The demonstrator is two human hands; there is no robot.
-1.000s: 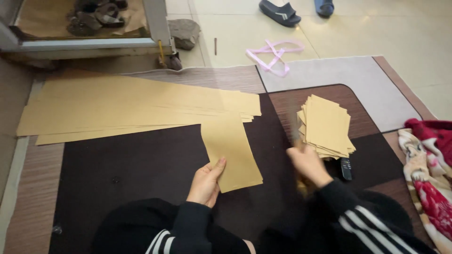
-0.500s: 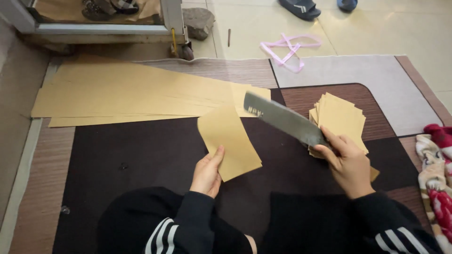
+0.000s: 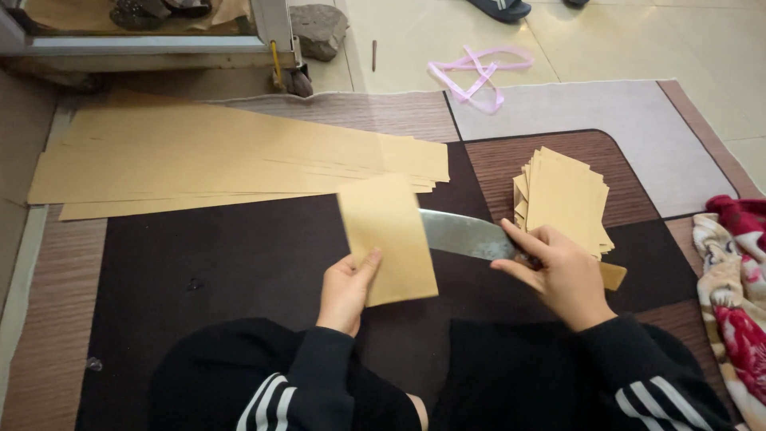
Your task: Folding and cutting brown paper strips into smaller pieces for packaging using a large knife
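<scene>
The left hand (image 3: 345, 291) pinches a folded tan sheet (image 3: 387, 238) above the dark mat (image 3: 215, 263); the right hand (image 3: 558, 275) grips a cleaver (image 3: 463, 235), blade seemingly inside the fold. Slitting is underway; next needs a steady draw along the crease.

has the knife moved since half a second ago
Yes. The knife has swung down and left: its blade, earlier raised over the small paper stack, now lies flat with its tip behind the folded sheet.

No packages, labels, signs or screens show anywhere on the floor mat or around it.
</scene>
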